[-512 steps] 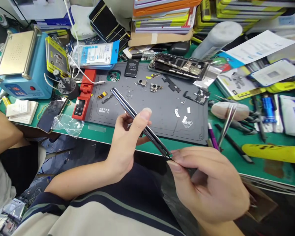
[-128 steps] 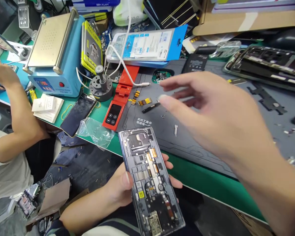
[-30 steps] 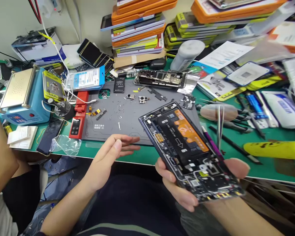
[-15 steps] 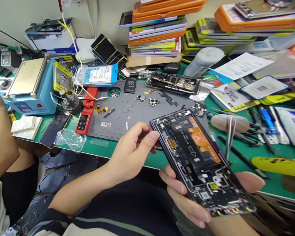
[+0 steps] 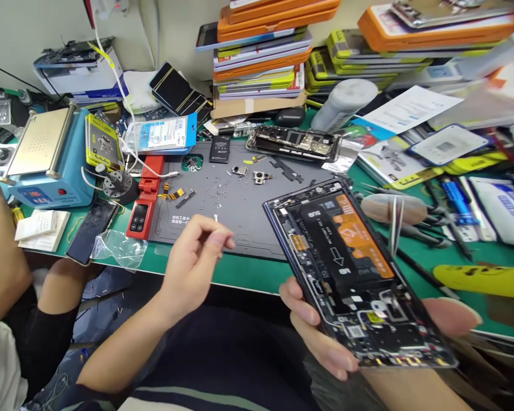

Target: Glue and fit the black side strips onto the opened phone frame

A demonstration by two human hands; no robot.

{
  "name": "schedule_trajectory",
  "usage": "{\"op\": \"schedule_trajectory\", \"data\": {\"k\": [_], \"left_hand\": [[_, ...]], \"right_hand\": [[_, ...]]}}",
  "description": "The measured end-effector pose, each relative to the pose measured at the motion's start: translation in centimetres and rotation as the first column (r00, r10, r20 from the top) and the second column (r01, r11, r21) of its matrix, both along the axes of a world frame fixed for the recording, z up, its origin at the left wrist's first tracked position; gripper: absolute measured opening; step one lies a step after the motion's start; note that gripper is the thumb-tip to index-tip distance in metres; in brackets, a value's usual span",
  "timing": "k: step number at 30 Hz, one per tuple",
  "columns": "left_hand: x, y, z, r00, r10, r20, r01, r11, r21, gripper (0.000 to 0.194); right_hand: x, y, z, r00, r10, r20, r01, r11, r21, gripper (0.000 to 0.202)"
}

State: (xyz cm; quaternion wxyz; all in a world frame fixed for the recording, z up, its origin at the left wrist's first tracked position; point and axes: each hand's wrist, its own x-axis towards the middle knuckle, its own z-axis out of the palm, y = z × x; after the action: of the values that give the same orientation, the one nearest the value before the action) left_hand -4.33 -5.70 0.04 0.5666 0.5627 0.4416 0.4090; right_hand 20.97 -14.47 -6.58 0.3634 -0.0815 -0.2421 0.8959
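Note:
My right hand [image 5: 323, 337] holds an opened smartphone [image 5: 374, 337], its back off. Fingers wrap the near left edge and the thumb lies along the right edge. A black battery and an orange label show inside the tilted phone. My left hand [image 5: 192, 265] hovers at the bench's front edge, left of the phone and apart from it. Its fingers are curled, thumb against the forefinger; whatever they may pinch is too small to make out. Beyond it, small screws and parts are scattered on a grey work mat [image 5: 248, 228].
A second opened phone [image 5: 295, 142] and a loose battery [image 5: 220, 149] lie at the mat's back. A red device [image 5: 139, 220] flanks its left side, near a blue heating machine [image 5: 51, 165]. Tweezers [image 5: 396, 225] and tools lie right. Another person's arm [image 5: 0, 257] is far left.
My left hand has moved left, away from the phone's upper left edge. My right hand still holds the phone, now slightly turned. The whole view has shifted a little.

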Motion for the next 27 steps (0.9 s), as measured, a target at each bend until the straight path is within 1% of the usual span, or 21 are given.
{"op": "schedule_trajectory", "data": {"k": [2, 3, 4, 6, 9, 11, 13, 14, 16, 18, 20, 22, 25, 27], "left_hand": [[-2.0, 0.3, -0.5, 0.996, 0.074, -0.048, -0.072, 0.997, 0.034, 0.031], [-3.0, 0.4, -0.8, 0.991, 0.114, -0.071, -0.111, 0.993, 0.052, 0.030], [-4.2, 0.5, -0.9, 0.984, 0.153, -0.095, -0.146, 0.987, 0.071, 0.029], [-6.3, 0.5, -1.2, 0.966, 0.216, -0.143, -0.203, 0.974, 0.099, 0.029], [-8.7, 0.2, -1.3, 0.935, 0.258, -0.243, -0.234, 0.964, 0.126, 0.038], [-9.4, -0.1, -1.3, 0.912, 0.259, -0.319, -0.224, 0.964, 0.141, 0.045], [-9.5, -0.4, -1.4, 0.891, 0.260, -0.372, -0.214, 0.964, 0.160, 0.046], [-9.4, -0.5, -1.5, 0.885, 0.264, -0.384, -0.213, 0.962, 0.171, 0.041], [-8.9, -0.5, -1.5, 0.882, 0.271, -0.386, -0.211, 0.958, 0.193, 0.024], [-8.4, -0.3, -1.4, 0.884, 0.250, -0.396, -0.183, 0.963, 0.201, 0.026], [-7.9, -0.1, -1.1, 0.883, 0.200, -0.424, -0.128, 0.973, 0.192, 0.024], [-7.6, 0.1, -0.8, 0.881, 0.170, -0.441, -0.093, 0.977, 0.192, 0.035], [-7.0, 0.4, -0.5, 0.894, 0.178, -0.411, -0.090, 0.970, 0.225, 0.020], [-6.6, 0.4, -0.3, 0.907, 0.123, -0.402, -0.039, 0.976, 0.212, 0.020]], "right_hand": [[0.3, 0.2, -0.1, 0.999, -0.019, -0.051, 0.021, 0.999, 0.047, 0.096], [0.5, 0.2, -0.2, 0.999, -0.016, -0.050, 0.019, 0.997, 0.074, 0.096], [0.7, 0.1, -0.4, 0.999, -0.027, -0.028, 0.029, 0.995, 0.091, 0.099], [1.0, -0.2, -0.6, 0.996, -0.093, 0.016, 0.091, 0.991, 0.102, 0.104], [1.4, -0.6, -0.4, 0.974, -0.218, 0.070, 0.211, 0.973, 0.090, 0.102], [1.6, -0.6, 0.0, 0.964, -0.255, 0.076, 0.249, 0.965, 0.083, 0.097], [1.9, -0.3, 0.3, 0.960, -0.268, 0.081, 0.261, 0.962, 0.084, 0.095], [2.0, 0.0, 0.5, 0.961, -0.262, 0.088, 0.254, 0.963, 0.088, 0.094], [2.2, 0.4, 0.7, 0.961, -0.253, 0.111, 0.242, 0.965, 0.096, 0.094], [2.2, 0.6, 1.0, 0.953, -0.270, 0.137, 0.258, 0.961, 0.096, 0.094], [2.1, 0.6, 1.3, 0.940, -0.303, 0.156, 0.293, 0.952, 0.086, 0.089], [1.8, 0.6, 1.7, 0.937, -0.309, 0.162, 0.300, 0.951, 0.079, 0.086], [1.5, 0.6, 2.2, 0.948, -0.284, 0.146, 0.275, 0.958, 0.079, 0.087], [1.4, 0.7, 2.4, 0.952, -0.273, 0.138, 0.264, 0.961, 0.080, 0.086]]}}
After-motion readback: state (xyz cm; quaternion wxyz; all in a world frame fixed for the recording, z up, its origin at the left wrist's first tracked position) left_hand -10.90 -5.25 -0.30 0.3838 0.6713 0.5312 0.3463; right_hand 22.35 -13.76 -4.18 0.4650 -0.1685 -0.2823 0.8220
